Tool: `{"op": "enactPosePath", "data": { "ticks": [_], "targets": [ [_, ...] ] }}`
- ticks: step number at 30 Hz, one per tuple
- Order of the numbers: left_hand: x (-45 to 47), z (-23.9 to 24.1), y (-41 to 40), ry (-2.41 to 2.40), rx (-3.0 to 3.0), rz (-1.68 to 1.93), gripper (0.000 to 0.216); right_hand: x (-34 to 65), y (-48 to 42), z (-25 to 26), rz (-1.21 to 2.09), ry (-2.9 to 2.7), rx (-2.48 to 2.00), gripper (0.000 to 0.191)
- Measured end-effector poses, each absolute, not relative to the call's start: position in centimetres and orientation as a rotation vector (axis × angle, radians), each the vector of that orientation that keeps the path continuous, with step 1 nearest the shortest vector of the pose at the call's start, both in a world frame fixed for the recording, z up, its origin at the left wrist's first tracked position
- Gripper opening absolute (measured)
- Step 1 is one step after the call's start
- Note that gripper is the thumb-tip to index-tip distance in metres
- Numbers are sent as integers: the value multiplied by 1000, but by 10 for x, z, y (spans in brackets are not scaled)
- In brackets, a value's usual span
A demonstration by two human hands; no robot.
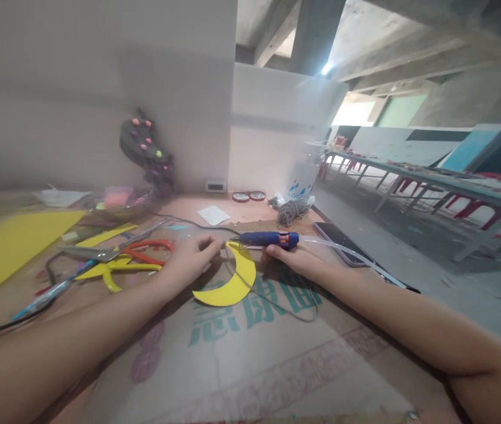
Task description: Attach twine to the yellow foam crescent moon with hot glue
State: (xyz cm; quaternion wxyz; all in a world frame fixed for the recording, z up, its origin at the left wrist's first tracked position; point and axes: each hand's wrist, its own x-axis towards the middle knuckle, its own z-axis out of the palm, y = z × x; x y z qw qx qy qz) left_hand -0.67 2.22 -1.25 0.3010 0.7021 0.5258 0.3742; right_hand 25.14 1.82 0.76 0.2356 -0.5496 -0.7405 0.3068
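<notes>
A yellow crescent-shaped foam cutout (235,282) lies on a printed cardboard sheet (250,347). My left hand (188,259) rests on the cardboard with its fingertips pinched at the crescent's upper tip. My right hand (297,259) grips a blue glue gun (268,238) that lies sideways, its nozzle pointing left at that same tip. A clear glue stick (334,246) sticks out of the gun's back end. A thin dark cord (276,306) loops across the cardboard below the crescent.
Orange-handled scissors (139,250), yellow-handled scissors (113,274) and a pen (47,294) lie to the left, beside yellow foam sheets (7,241). A dark phone (342,241) sits at the right edge. A bundle of twine (289,211) and a dark decorated object (146,147) stand by the wall.
</notes>
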Motion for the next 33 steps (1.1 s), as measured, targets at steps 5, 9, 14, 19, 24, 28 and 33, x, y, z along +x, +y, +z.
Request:
{"op": "enactPosePath", "data": {
  "ticks": [5,9,14,19,24,28,33],
  "targets": [
    [-4,-8,19,1378,1881,1026,33,248,11,21,615,-2098,-1630,45],
    [-4,-6,19,1344,1886,1046,33,247,9,28,568,-2158,-1580,42],
    [-3,-4,17,1367,1883,1049,32,250,14,20,503,-2164,-1605,42],
    [-2,-1,14,1340,1863,1018,28,252,20,7,602,-2096,-1625,45],
    [-2,0,13,1352,1910,1024,29,249,16,7,590,-2079,-1560,43],
    [-2,0,13,1371,1919,1018,31,246,12,10,592,-2073,-1564,39],
    [-2,-1,13,1377,1915,1010,31,244,12,13,622,-2054,-1552,35]
  ]
}}
